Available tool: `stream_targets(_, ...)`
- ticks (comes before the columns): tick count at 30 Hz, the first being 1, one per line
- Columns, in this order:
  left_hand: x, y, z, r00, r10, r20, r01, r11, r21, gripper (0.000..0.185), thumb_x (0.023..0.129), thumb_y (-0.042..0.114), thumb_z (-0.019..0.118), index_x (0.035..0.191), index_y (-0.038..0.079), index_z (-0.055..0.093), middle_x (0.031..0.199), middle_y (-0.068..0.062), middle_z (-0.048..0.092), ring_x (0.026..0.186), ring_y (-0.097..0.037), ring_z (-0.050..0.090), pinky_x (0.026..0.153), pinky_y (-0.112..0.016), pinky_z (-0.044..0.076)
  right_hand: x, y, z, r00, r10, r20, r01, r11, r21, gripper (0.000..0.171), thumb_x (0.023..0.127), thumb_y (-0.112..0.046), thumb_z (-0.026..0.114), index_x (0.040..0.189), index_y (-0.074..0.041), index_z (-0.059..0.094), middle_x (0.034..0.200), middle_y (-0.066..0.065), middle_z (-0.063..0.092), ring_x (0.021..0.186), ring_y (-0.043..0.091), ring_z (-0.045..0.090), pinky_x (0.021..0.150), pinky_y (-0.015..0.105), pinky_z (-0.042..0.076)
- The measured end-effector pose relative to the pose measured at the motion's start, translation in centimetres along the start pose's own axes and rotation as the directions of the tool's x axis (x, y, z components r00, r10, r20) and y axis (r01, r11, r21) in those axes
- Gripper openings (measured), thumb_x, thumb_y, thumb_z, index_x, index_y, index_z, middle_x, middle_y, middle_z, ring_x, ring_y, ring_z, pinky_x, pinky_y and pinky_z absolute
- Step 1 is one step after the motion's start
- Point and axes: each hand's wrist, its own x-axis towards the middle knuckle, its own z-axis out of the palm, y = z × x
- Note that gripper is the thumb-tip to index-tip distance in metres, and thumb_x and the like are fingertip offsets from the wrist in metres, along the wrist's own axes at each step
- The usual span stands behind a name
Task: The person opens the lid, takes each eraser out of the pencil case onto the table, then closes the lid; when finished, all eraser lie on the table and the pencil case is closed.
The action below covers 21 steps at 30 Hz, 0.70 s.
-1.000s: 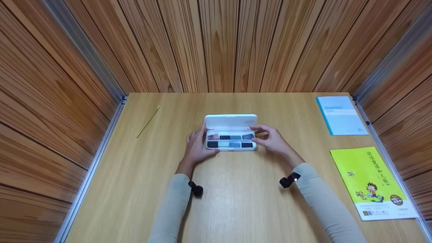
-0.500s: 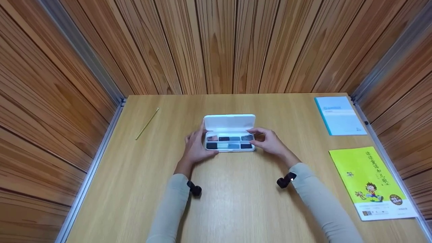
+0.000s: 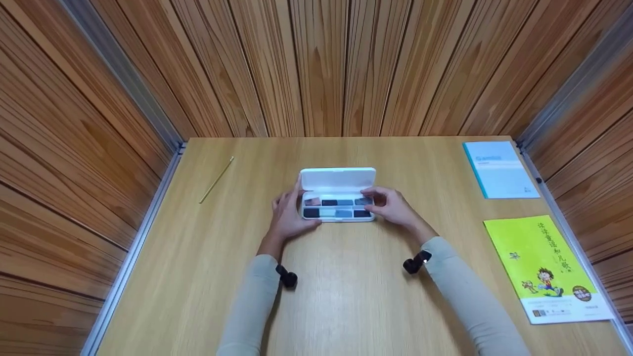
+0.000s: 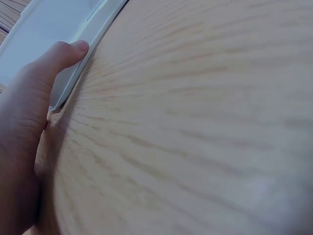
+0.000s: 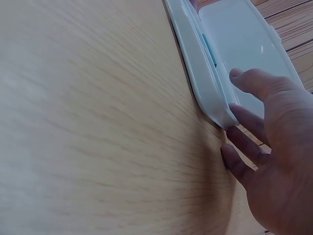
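Note:
A white hinged case (image 3: pixel 338 179) stands with its lid raised in the head view. Two rows of small dark, pinkish and blue rectangles (image 3: pixel 344 213) lie in its compartments, like a paint box. My left hand (image 3: pixel 288 216) grips the case's left end; the thumb lies over the front rim in the left wrist view, and a finger runs up beside the lid. At the right end is my right hand (image 3: pixel 392 206). Its thumb (image 5: pixel 249 81) reaches over the inside, held apart from the fingers, while other fingers stay at the outer corner. The index fingertip is near the hinge.
A thin gold-coloured stick (image 3: pixel 216 180) lies on the wooden table (image 3: pixel 346 296) at the left. To the right are a light blue booklet (image 3: pixel 502 170) and a yellow-green children's book (image 3: pixel 546 267). Wood-panelled walls (image 3: pixel 321 64) enclose the back and sides.
My right hand has shifted slightly left, so its thumb and index finger reach further over the case's right end. The left hand and the case keep their places.

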Motion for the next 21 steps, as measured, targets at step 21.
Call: stream_targets(21,0.2,-0.1,0.1,1.0,0.022,0.01,-0.022,0.999,0.025,0.14,0.079,0.063,0.091,0.183,0.036,0.003,0.176,-0.002,0.054,0.157,-0.037,0.043,0.136,-0.067,0.015,0.9,0.2,1.4,1.0,-0.017,0.01,0.018,0.998,-0.061,0.048,0.104,-0.009,0.077,0.152,-0.01,0.071,0.146,0.025,0.062,0.128,0.036,0.05,0.11,0.046,0.037)
